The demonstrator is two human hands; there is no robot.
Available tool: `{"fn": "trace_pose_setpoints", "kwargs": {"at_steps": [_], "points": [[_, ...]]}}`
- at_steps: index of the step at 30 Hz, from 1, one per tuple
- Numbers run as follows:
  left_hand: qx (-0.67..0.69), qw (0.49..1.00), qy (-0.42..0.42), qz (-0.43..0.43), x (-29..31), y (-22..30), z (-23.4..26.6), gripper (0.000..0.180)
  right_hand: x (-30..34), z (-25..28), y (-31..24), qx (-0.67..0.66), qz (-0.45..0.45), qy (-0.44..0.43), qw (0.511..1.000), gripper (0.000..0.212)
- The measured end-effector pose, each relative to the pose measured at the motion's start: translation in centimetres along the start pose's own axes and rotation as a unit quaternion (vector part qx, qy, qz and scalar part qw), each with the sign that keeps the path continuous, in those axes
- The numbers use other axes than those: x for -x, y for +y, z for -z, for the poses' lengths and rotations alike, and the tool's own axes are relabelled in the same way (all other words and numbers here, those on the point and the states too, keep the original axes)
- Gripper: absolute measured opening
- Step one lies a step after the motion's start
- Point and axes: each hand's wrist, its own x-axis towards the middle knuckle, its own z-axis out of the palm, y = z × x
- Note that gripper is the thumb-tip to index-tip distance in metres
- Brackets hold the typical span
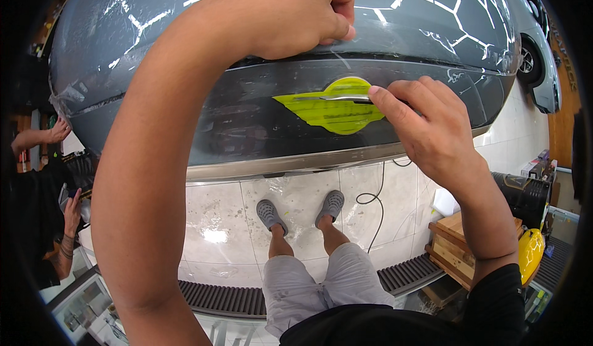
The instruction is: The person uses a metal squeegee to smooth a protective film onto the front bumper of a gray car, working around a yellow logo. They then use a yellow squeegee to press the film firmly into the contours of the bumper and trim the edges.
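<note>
My right hand (430,116) is closed around a slim metal-bodied craft knife (340,98), its thin end pointing left. The knife lies across a yellow-green winged emblem-shaped piece (333,116) on the dark front panel of a grey car (247,117). My left hand (309,19) reaches over the panel gap, fingers curled and thumb pressed in. It appears to pinch clear film (383,34) that covers the wet, glossy surface above the emblem piece; the pinched edge is hard to make out.
At the left, another person's hands (60,130) are beside the car's corner. A cable (378,204) loops over the tiled floor (222,222). Wooden boxes (454,247) stand at the right, with a yellow object (531,253) beside them. A second car (540,68) stands beyond.
</note>
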Motion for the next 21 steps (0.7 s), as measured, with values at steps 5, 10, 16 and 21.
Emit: {"fn": "trace_pose_setpoints", "kwargs": {"at_steps": [5,10,16,21], "points": [[0.011,0.995,0.037,-0.092,0.8,-1.2,-0.7,0.021,0.3,0.5,0.2,0.006,-0.005,-0.009,1.0,0.039],[0.01,1.0,0.003,0.009,0.2,0.3,-0.1,0.021,0.5,0.6,0.5,0.007,0.001,-0.011,1.0,0.041],[0.013,0.999,-0.013,0.027,0.0,0.7,0.0,0.021,0.7,1.2,1.3,0.03,0.013,-0.019,0.999,0.041],[0.016,0.999,-0.013,0.04,0.0,0.8,-0.1,0.021,0.5,1.4,2.0,0.043,0.032,-0.015,0.998,0.04]]}}
